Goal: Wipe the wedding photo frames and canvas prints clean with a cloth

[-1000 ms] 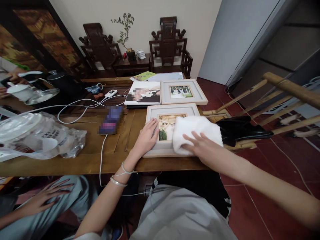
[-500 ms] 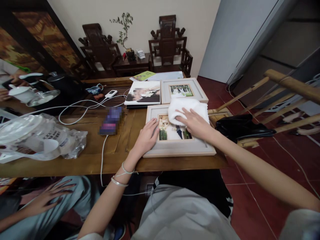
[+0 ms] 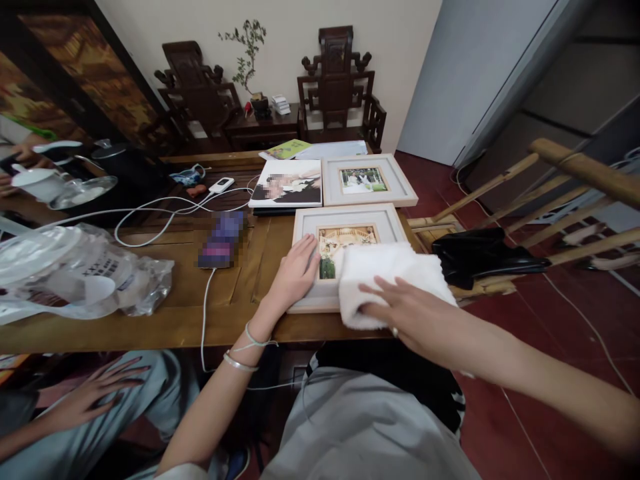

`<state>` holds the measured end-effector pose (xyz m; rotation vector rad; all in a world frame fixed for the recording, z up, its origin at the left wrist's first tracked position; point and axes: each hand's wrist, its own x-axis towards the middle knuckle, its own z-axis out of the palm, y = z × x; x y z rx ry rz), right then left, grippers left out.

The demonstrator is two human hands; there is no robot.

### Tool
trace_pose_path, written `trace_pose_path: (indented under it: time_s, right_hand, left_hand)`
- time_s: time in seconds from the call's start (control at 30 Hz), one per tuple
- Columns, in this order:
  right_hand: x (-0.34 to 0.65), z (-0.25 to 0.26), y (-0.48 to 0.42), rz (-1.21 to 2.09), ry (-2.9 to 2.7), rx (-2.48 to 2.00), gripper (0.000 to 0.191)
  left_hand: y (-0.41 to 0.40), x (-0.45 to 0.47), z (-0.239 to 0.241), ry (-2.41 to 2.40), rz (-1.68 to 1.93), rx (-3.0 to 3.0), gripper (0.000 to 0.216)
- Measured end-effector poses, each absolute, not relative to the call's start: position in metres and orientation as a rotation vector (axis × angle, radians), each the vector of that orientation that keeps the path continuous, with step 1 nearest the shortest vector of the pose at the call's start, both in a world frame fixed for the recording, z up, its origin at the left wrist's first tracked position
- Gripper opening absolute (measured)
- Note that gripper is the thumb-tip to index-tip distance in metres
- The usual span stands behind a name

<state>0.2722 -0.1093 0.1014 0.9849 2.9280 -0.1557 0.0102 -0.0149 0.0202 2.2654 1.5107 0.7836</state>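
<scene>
A light wood picture frame with a pale mat and a photo lies flat at the table's front edge. My left hand rests on its left side, fingers stretched out flat over the border. My right hand holds a folded white cloth against the frame's lower right part, with the fingers spread over the top and partly tucked in the fold. The cloth covers the right side of the photo and hangs over the frame's near right corner. A second picture frame with a photo lies just behind.
A white photo album lies left of the second frame. A phone with a white cable, a clear plastic bag and a black kettle stand further left. Another person's hand rests on a knee. A bamboo chair stands at right.
My right hand has drawn the white cloth from the frame's upper right toward me, to its lower right corner. More of the photo's top shows. My left hand has stayed in place.
</scene>
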Motion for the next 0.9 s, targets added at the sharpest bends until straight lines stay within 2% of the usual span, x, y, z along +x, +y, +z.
trace_pose_path:
  time_s: [0.17, 0.27, 0.37, 0.57, 0.67, 0.9]
  right_hand:
    - [0.266, 0.1, -0.119, -0.239, 2.98, 0.89, 0.065]
    - [0.263, 0.081, -0.082, -0.127, 2.999, 0.998, 0.071]
    - [0.267, 0.066, -0.029, 0.022, 3.013, 1.111, 0.067]
    - [0.258, 0.069, 0.043, 0.171, 2.924, 1.395, 0.063]
    - [0.249, 0.073, 0.038, 0.13, 2.852, 1.393, 0.066]
    - [0.258, 0.089, -0.053, -0.15, 2.902, 0.917, 0.062]
  left_hand:
    - [-0.015, 0.01, 0.019, 1.504, 0.801, 2.264, 0.053]
    - [-0.015, 0.01, 0.018, 1.515, 0.805, 2.259, 0.053]
    - [-0.014, 0.009, 0.016, 1.511, 0.803, 2.262, 0.053]
    - [-0.013, 0.007, 0.015, 1.497, 0.809, 2.269, 0.053]
    - [-0.013, 0.007, 0.014, 1.499, 0.81, 2.272, 0.053]
    - [-0.009, 0.006, 0.013, 1.499, 0.806, 2.334, 0.05]
